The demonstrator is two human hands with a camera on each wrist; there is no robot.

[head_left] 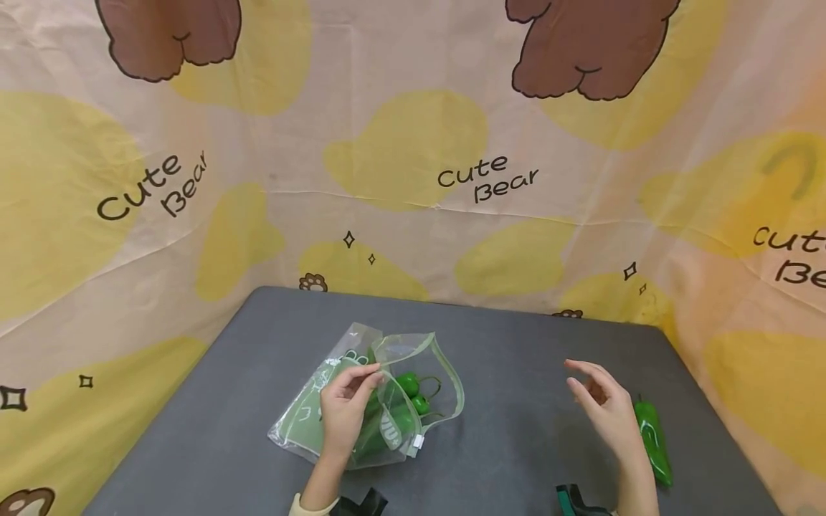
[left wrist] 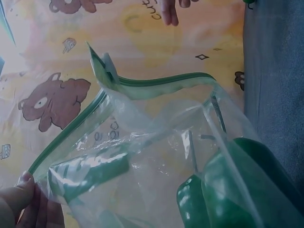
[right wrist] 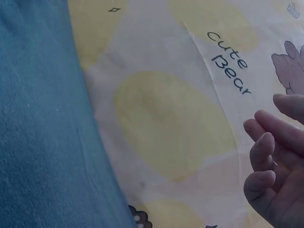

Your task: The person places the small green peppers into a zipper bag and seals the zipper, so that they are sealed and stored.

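Observation:
A clear zip bag (head_left: 459,390) with a green-edged mouth lies on the table, its mouth spread open. Inside are green peppers (head_left: 408,384), whose stems show through the plastic. My left hand (head_left: 342,412) pinches the bag's rim between thumb and fingers; the left wrist view shows the thumb (left wrist: 24,183) on the green zip strip (left wrist: 66,133). To the right, my right hand (head_left: 606,416) hovers with fingers loosely bent and nothing in them. In the right wrist view its fingers (right wrist: 263,147) are apart from any object. Close beside that hand lies a long green pepper (head_left: 654,444).
The grey table (head_left: 516,373) reaches back to a printed bear curtain (head_left: 400,143), which also hangs along both sides. A white zip slider (head_left: 416,446) sits at the bag's near corner. Dark wrist mounts (head_left: 361,504) show at the bottom edge.

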